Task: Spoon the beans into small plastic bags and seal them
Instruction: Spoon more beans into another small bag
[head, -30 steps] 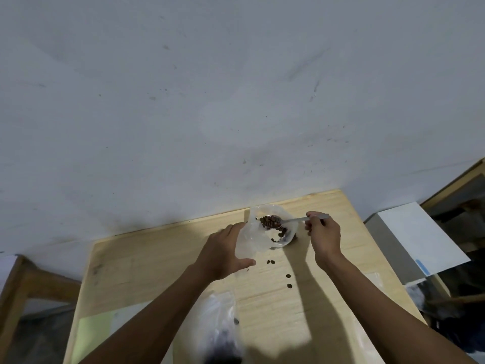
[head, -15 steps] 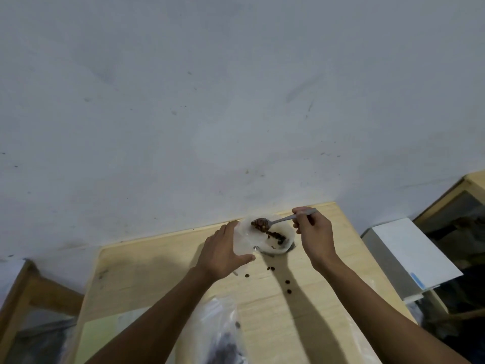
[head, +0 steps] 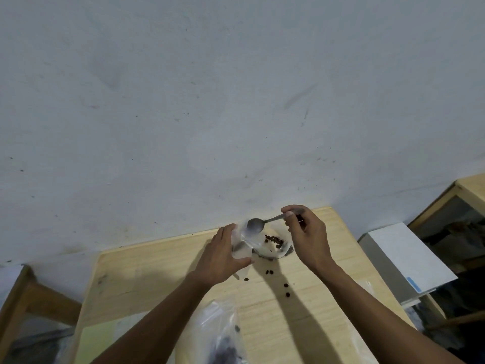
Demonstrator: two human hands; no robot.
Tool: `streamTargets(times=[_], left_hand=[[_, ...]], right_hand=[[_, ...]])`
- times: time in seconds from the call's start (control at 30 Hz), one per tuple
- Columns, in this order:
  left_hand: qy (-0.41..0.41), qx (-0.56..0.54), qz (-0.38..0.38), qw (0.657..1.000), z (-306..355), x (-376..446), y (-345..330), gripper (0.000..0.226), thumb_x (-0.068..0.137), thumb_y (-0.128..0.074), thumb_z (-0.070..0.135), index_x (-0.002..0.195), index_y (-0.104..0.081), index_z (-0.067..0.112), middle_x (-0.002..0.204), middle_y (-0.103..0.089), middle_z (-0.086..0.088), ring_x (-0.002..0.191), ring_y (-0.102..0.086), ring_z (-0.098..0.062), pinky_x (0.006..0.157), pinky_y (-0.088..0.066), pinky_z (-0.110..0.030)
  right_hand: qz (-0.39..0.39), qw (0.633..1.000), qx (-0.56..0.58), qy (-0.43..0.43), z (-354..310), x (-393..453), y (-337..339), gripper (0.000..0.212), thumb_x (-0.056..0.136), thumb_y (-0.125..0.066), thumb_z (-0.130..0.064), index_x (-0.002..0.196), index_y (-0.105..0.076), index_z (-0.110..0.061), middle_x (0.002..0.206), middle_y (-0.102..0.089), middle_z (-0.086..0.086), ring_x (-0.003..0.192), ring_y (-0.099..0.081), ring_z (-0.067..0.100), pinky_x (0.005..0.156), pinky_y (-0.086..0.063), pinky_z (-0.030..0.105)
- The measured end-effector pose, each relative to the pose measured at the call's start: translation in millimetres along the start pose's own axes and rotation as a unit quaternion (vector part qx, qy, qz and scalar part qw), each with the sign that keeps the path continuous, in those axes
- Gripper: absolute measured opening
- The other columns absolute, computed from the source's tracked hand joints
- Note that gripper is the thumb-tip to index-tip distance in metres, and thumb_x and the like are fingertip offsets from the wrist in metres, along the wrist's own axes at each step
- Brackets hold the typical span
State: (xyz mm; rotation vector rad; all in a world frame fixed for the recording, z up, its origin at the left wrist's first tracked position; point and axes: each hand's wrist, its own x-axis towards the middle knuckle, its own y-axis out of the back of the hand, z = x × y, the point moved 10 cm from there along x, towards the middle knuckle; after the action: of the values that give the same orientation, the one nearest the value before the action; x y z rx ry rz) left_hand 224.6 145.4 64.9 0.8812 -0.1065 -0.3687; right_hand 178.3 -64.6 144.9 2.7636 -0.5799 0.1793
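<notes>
My left hand (head: pixel 221 256) holds a small clear plastic bag (head: pixel 242 245) upright near the far edge of the wooden table (head: pixel 157 279). My right hand (head: pixel 305 232) pinches the handle of a metal spoon (head: pixel 256 225). The spoon's bowl is tipped at the bag's mouth and looks empty. Just right of the bag sits a clear plastic bowl (head: pixel 282 252) with a few dark beans (head: pixel 274 239) in it. Several loose beans (head: pixel 269 272) lie on the table in front of the bowl.
A larger clear bag (head: pixel 225 337) holding dark beans lies at the near edge between my forearms. A pale green sheet (head: pixel 97 340) lies at the near left. A white box (head: pixel 404 261) stands off the table's right side. A grey wall rises just behind the table.
My right hand carried the loaded spoon up from the bowl and left to the bag's mouth; the spoon now looks empty. The left hand kept its hold on the bag.
</notes>
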Motion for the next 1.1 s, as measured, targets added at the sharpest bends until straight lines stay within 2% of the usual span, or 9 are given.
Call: streamTargets(times=[0.17,0.3,0.37,0.47,0.6,0.7,0.8,0.93,1.1], left_hand=[[0.011,0.041,-0.016,0.999,-15,1,-6,0.089,0.072,-0.074,0.052,0.145,-0.032,0.023,0.139,-0.046,0.006,0.123,-0.049,-0.018,0.101,-0.043,-0.037],[0.012,0.085,-0.056,0.995,-24,3,-18,0.091,0.075,-0.072,0.055,0.148,-0.029,0.022,0.143,-0.044,0.004,0.125,-0.048,-0.019,0.102,-0.042,-0.036],[0.005,0.1,-0.076,0.992,-26,5,-25,0.092,0.076,-0.071,0.055,0.149,-0.027,0.021,0.145,-0.043,0.004,0.125,-0.047,-0.019,0.103,-0.041,-0.036],[-0.005,0.129,-0.103,0.986,-26,12,-35,0.092,0.076,-0.07,0.055,0.149,-0.026,0.02,0.145,-0.043,0.002,0.125,-0.047,-0.02,0.102,-0.04,-0.034],[-0.02,0.137,-0.131,0.982,-23,26,-45,0.092,0.077,-0.071,0.053,0.149,-0.027,0.019,0.146,-0.043,0.002,0.125,-0.047,-0.019,0.102,-0.039,-0.032],[-0.042,0.121,-0.2,0.971,-18,32,-61,0.098,0.074,-0.075,0.051,0.151,-0.024,0.02,0.152,-0.037,0.003,0.131,-0.043,-0.019,0.105,-0.039,-0.034],[-0.08,0.125,-0.256,0.955,-12,37,-77,0.104,0.073,-0.077,0.051,0.154,-0.02,0.02,0.16,-0.025,0.003,0.142,-0.033,-0.019,0.112,-0.034,-0.035],[-0.105,0.108,-0.274,0.95,-8,43,-84,0.104,0.074,-0.077,0.05,0.155,-0.019,0.021,0.166,-0.008,0.005,0.148,-0.024,-0.017,0.114,-0.033,-0.037],[-0.153,0.078,-0.247,0.954,5,51,-85,0.1,0.068,-0.074,0.056,0.15,-0.028,0.023,0.166,-0.002,0.007,0.143,-0.035,-0.017,0.107,-0.041,-0.037]], right_hand=[[0.077,0.996,0.008,-0.048,36,8,26,0.015,0.099,-0.051,-0.017,0.097,-0.065,-0.022,0.09,-0.068,-0.008,0.082,-0.063,0.016,0.077,-0.054,0.043],[0.113,0.987,-0.013,-0.113,88,1,35,0.014,0.098,-0.051,-0.016,0.097,-0.064,-0.022,0.089,-0.067,-0.006,0.08,-0.063,0.027,0.078,-0.055,0.05],[0.12,0.982,-0.018,-0.146,112,-6,34,0.015,0.097,-0.051,-0.014,0.099,-0.064,-0.022,0.084,-0.066,0.0,0.079,-0.064,0.031,0.077,-0.053,0.047],[0.117,0.978,-0.03,-0.167,135,-11,25,0.017,0.096,-0.052,-0.015,0.101,-0.066,-0.024,0.081,-0.067,0.0,0.08,-0.065,0.027,0.077,-0.053,0.044],[0.123,0.977,-0.016,-0.175,151,-12,12,0.019,0.096,-0.054,-0.015,0.102,-0.069,-0.025,0.092,-0.071,-0.006,0.087,-0.067,0.02,0.08,-0.053,0.035],[0.141,0.973,0.008,-0.184,158,-14,5,0.017,0.096,-0.056,-0.013,0.101,-0.07,-0.022,0.097,-0.071,-0.008,0.092,-0.067,0.017,0.083,-0.052,0.031],[0.135,0.971,0.015,-0.199,169,-17,-3,0.016,0.097,-0.056,-0.013,0.101,-0.07,-0.017,0.102,-0.071,-0.007,0.098,-0.066,0.014,0.089,-0.053,0.034],[0.109,0.969,0.021,-0.223,183,-23,-14,0.016,0.097,-0.055,-0.011,0.103,-0.07,-0.012,0.106,-0.07,-0.002,0.105,-0.064,0.015,0.094,-0.051,0.035],[0.057,0.968,0.058,-0.239,182,-30,-28,0.017,0.096,-0.057,-0.008,0.094,-0.072,-0.014,0.101,-0.07,-0.009,0.101,-0.062,0.002,0.088,-0.05,0.021]])
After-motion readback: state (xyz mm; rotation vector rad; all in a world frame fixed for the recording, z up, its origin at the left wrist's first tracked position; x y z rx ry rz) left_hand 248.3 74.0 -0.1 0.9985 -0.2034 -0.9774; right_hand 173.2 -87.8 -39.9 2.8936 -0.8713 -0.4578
